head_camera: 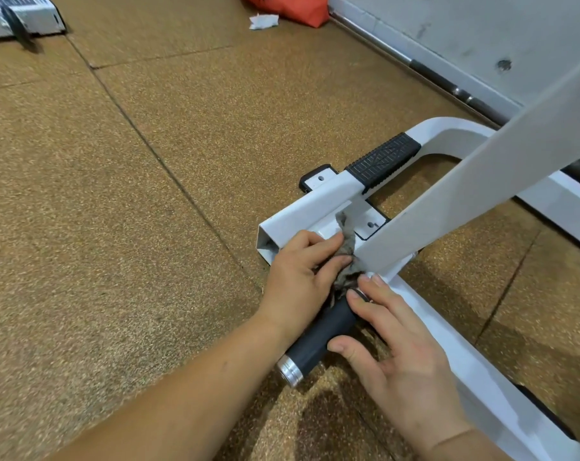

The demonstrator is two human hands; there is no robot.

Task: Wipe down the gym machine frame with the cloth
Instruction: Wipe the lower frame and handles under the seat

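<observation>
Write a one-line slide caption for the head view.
Left hand presses a grey cloth into the white frame joint; right hand rests by the black handle.

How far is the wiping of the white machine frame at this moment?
Done: cannot be judged; the white frame shows no clear wiped or dirty zones. In hand: the left hand presses the grey cloth into the joint where the slanted beam meets the base, while the right hand rests on the black handle. Left: seemingly the curved part by the black tread pad.
</observation>
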